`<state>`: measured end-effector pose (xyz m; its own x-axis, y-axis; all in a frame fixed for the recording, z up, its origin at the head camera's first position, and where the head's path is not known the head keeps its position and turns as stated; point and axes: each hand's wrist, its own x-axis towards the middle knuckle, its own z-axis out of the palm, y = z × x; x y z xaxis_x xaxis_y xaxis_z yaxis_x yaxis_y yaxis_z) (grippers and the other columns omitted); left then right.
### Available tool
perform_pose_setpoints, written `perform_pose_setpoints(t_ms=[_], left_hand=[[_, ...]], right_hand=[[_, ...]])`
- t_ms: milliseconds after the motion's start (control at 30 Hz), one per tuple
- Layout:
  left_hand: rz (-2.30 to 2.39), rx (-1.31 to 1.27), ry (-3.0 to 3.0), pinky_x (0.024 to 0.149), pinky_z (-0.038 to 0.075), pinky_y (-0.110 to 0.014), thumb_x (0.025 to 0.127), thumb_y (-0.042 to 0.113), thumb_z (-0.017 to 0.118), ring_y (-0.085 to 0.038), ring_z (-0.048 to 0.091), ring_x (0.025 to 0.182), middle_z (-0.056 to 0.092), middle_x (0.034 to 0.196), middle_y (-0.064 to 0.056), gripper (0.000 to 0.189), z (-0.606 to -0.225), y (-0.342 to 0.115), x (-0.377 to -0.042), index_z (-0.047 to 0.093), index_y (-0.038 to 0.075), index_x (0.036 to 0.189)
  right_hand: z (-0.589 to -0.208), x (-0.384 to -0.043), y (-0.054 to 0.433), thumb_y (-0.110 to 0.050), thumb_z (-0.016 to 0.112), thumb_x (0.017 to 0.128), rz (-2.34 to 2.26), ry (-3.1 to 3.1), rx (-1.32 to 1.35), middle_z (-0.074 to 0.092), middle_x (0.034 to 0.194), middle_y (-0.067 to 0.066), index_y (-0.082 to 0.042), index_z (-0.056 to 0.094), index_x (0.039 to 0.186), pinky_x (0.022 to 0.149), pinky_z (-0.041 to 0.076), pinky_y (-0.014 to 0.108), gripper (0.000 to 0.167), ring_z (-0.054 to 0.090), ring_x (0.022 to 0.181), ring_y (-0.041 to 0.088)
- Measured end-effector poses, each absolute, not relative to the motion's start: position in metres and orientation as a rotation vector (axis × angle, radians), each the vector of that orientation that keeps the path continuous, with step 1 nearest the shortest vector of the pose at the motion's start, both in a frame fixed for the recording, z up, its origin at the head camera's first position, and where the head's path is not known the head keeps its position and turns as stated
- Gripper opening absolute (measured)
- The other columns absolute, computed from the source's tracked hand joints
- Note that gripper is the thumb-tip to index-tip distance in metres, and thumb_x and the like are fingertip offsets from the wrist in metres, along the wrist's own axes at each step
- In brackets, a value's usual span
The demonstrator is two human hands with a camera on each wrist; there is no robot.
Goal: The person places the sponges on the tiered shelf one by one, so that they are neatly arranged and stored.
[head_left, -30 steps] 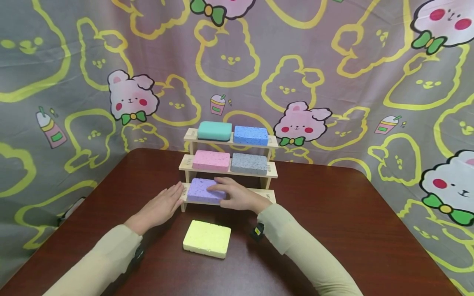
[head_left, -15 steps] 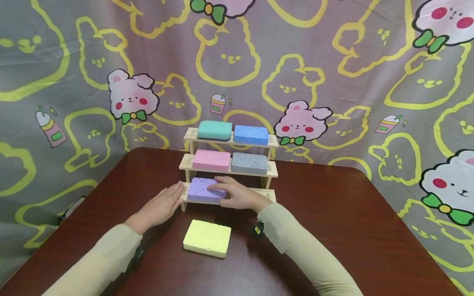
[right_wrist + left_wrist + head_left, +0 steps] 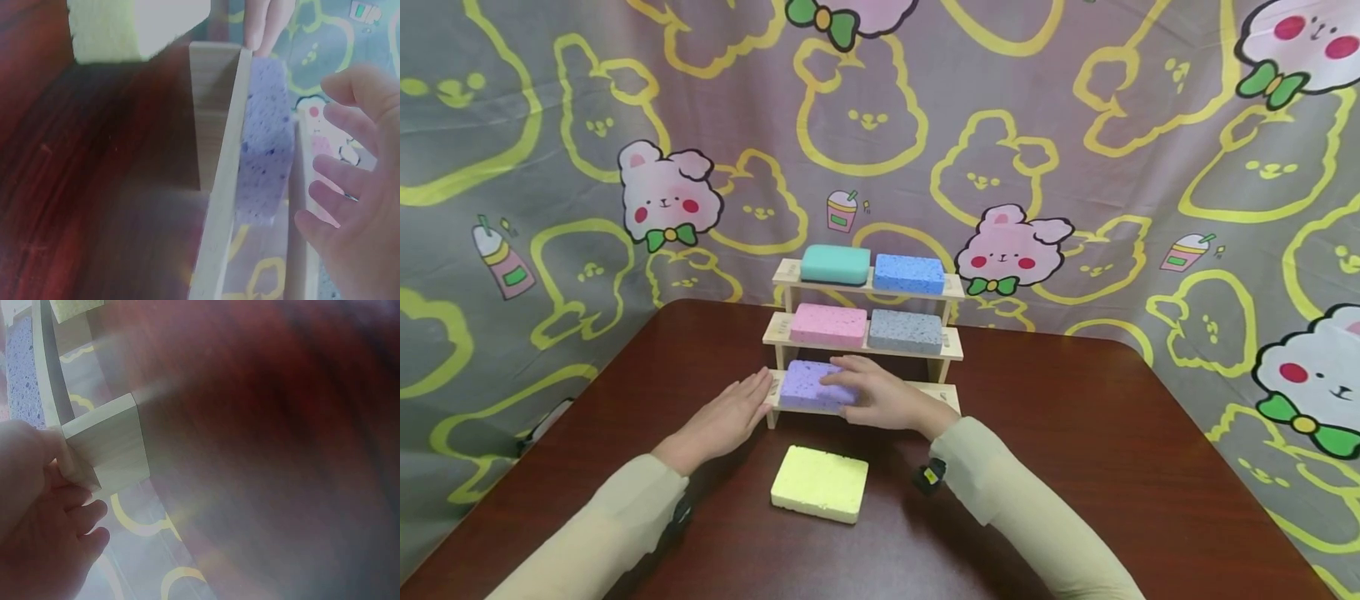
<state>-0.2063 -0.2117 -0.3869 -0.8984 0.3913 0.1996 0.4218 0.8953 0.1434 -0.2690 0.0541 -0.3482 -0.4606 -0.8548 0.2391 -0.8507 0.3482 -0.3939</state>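
Observation:
A speckled purple sponge (image 3: 808, 385) lies on the left part of the lowest tier of a three-tier wooden rack (image 3: 938, 393). My right hand (image 3: 887, 398) is over the sponge's right end, hiding part of it. In the right wrist view, its loosely bent, spread fingers (image 3: 340, 165) stand apart from the purple face. The left hand (image 3: 718, 423) lies flat with straight fingers against the left end of the lowest tier. Seen from the left wrist, those fingertips (image 3: 87, 515) show beside the end of the board (image 3: 112, 440).
A yellow sponge (image 3: 820, 483) lies on the brown table (image 3: 1060, 450) in front of the rack. Pink (image 3: 827, 325) and grey (image 3: 906, 331) sponges sit on the middle tier, teal (image 3: 836, 264) and blue (image 3: 909, 273) ones on top. A patterned cloth (image 3: 880, 192) hangs behind.
My right wrist has shifted slightly to the right, and its fingers have moved a little over the purple sponge. The left hand and the sponges stay put.

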Motion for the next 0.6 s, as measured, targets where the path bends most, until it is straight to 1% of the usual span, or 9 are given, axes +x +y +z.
perform_pose_setpoints(t_ms=[167,267,400,600], left_hand=[[-0.266,-0.625,-2.897,0.103,0.027,-0.050,0.096,0.015,0.048,-0.039,0.032,0.128,0.033,0.139,-0.028,0.049,-0.388,-0.212,-0.207,0.035,-0.014,0.134],[-0.270,-0.624,-2.894,0.103,0.027,-0.050,0.096,0.015,0.048,-0.039,0.032,0.128,0.033,0.139,-0.029,0.049,-0.388,-0.212,-0.207,0.035,-0.014,0.134],[-0.282,-0.619,-2.897,0.103,0.026,-0.050,0.096,0.015,0.047,-0.039,0.031,0.128,0.032,0.140,-0.028,0.049,-0.389,-0.212,-0.207,0.035,-0.014,0.134],[-0.304,-0.601,-2.913,0.104,0.025,-0.050,0.097,0.016,0.046,-0.039,0.030,0.129,0.030,0.141,-0.028,0.050,-0.388,-0.212,-0.207,0.034,-0.013,0.135]], right_hand=[[-0.346,-0.257,0.057,-0.021,0.062,0.087,-0.775,2.532,-1.674,0.033,0.144,0.012,-0.014,0.053,0.129,0.105,0.027,0.040,0.044,0.024,0.133,0.023],[-0.347,-0.249,0.058,-0.021,0.062,0.088,-0.766,2.516,-1.720,0.035,0.143,0.013,-0.012,0.053,0.129,0.105,0.028,0.039,0.043,0.025,0.133,0.021],[-0.349,-0.239,0.059,-0.021,0.061,0.088,-0.741,2.491,-1.802,0.037,0.141,0.013,-0.011,0.054,0.128,0.106,0.025,0.035,0.042,0.027,0.132,0.020],[-0.351,-0.223,0.060,-0.019,0.061,0.088,-0.780,2.396,-1.901,0.039,0.139,0.015,-0.009,0.054,0.127,0.107,0.023,0.034,0.042,0.028,0.131,0.020]])
